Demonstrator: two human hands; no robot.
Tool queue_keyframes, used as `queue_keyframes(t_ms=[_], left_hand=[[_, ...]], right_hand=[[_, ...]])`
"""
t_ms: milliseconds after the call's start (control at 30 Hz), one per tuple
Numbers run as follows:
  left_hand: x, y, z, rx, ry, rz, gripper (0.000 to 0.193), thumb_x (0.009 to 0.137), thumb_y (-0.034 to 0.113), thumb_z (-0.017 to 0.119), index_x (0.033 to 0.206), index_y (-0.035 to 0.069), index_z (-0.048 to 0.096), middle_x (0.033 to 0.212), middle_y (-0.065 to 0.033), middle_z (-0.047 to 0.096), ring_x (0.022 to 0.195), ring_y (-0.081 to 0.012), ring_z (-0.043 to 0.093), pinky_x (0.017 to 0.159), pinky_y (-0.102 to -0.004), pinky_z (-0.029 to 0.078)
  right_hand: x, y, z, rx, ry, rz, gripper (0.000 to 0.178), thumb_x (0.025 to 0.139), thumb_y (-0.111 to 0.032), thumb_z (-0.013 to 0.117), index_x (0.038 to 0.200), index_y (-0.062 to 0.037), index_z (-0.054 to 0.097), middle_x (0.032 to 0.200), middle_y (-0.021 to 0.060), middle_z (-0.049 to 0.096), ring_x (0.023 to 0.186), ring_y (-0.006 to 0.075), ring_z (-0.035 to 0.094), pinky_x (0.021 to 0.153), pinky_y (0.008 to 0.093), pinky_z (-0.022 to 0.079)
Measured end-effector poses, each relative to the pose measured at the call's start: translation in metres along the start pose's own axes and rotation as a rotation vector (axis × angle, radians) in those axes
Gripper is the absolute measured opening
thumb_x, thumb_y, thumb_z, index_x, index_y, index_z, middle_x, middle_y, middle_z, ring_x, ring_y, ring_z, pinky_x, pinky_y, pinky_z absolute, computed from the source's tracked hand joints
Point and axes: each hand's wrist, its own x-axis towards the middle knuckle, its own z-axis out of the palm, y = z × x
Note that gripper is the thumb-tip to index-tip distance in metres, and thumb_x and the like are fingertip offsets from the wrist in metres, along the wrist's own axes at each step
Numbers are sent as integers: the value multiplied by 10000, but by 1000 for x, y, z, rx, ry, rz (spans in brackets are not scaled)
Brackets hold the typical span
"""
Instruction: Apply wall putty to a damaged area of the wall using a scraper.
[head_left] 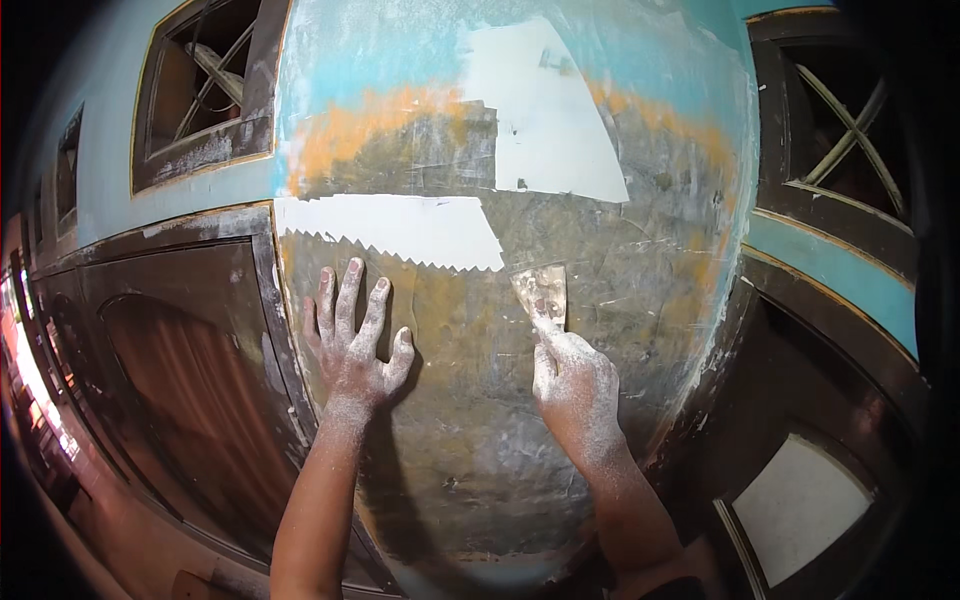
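Note:
My right hand [580, 390] grips a putty knife [546, 292], its blade laid against the wall [480, 370] with the index finger along it. White dust coats both hands. My left hand [356, 340] is spread on or close against the wall, fingers apart and holding nothing. Just above it is a strip of white paper or sheet [400, 228] with a zigzag lower edge; its right end lies near the blade. A larger white piece [550, 120] sits higher up the wall. The wall surface is scraped brown-grey, with orange and turquoise paint remaining above.
At the left stand a brown door [190, 370] and a small dark-framed opening [205, 90] with crossed bars. Another crossed-bar opening [845, 125] is at the upper right. Below that, a dark door frame [830, 320] has a pale panel [800, 510] near it.

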Motion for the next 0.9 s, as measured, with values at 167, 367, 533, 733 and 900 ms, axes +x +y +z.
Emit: queue_keyframes(t_ms=[167,367,533,733,900], left_hand=[[-1,-1,2,-15,17,-3,592,824,359,677,1384,168,662,1619,-110,451,1541,-374,317,1244,-577,162],[-1,-1,3,-2,7,0,587,832,368,668,1380,156,662,1615,-117,455,1542,-372,316,1244,-576,160],[0,0,1,23,3,28,574,889,352,632,1419,130,618,1631,-132,432,1535,-400,317,1228,-587,198],[-1,-3,0,-9,9,2,586,816,363,684,1366,161,670,1620,-112,451,1542,-377,312,1243,-573,157],[-1,-1,1,-2,1,-4,590,817,364,684,1371,163,666,1614,-115,457,1536,-375,324,1243,-568,166]], right_hand=[[14,-7,2,19,46,-41,382,938,-50,635,1315,-76,688,918,232,695,860,427,690,728,471,542],[18,-9,3,47,52,-43,351,955,-74,622,1300,-68,688,941,242,697,892,434,689,754,481,543],[20,-12,1,43,52,-55,341,955,-67,612,1286,-67,694,938,241,695,887,428,691,750,484,542],[29,-24,-1,30,40,-49,351,954,-62,601,1293,-66,694,959,249,701,899,431,695,764,486,543],[43,-35,-3,2,25,-28,375,963,-69,595,1327,-87,683,974,246,705,918,431,699,786,479,549]])
